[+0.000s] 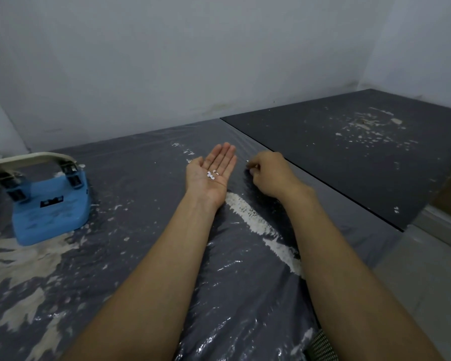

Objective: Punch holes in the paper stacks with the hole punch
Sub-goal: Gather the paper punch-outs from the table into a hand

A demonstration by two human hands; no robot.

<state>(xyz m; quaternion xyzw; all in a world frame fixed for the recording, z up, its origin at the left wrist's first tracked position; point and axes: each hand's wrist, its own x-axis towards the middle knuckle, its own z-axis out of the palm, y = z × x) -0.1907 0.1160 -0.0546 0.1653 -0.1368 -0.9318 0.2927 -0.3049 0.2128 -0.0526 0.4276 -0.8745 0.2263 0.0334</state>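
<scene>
Sitting near the table's (146, 256) left edge, 1 blue hole punch (51, 204) rests handle raised. Toward the far edge, the left hand (211, 175) lies palm-up, fingers straight and together, holding about 5 paper dots (211, 175). Beside it, the right hand's (268, 175) curled fingers pinch at the plastic-covered surface.

Blue hole punch (51, 209), cream handle (29, 160); seemingly white-smeared grey table (146, 204).
</scene>
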